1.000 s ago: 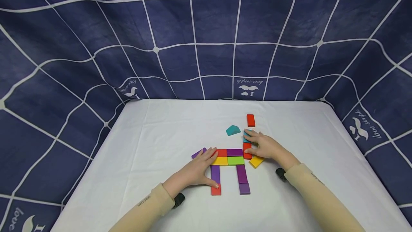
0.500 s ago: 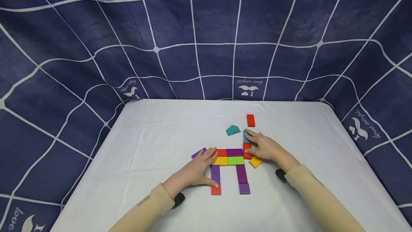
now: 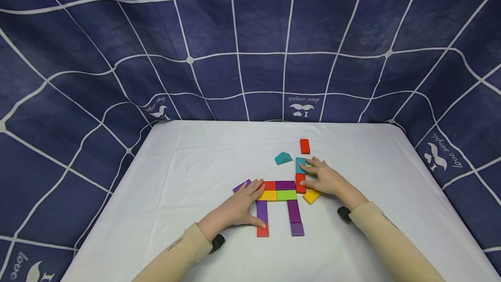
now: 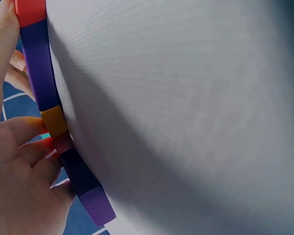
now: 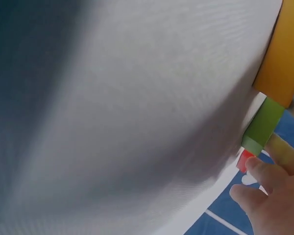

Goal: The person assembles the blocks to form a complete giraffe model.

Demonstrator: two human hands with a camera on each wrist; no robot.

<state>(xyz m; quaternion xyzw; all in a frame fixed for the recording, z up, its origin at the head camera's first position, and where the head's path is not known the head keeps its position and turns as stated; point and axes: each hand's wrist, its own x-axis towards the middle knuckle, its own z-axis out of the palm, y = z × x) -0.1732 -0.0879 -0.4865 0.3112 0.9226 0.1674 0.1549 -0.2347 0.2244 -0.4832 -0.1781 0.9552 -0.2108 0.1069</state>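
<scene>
On a white-covered worktop (image 3: 203,156), a blue block (image 3: 299,160) and a red block (image 3: 299,178) lie end to end, long axes pointing away from the person. The right hand (image 3: 326,180), fingers loosely spread, touches the blue one with a fingertip and the red one with its thumb. The left hand (image 3: 240,206), thumb spread wide, rests over crosswise block rows (image 3: 286,194), thumb on a nearer red piece (image 3: 262,233).
</scene>
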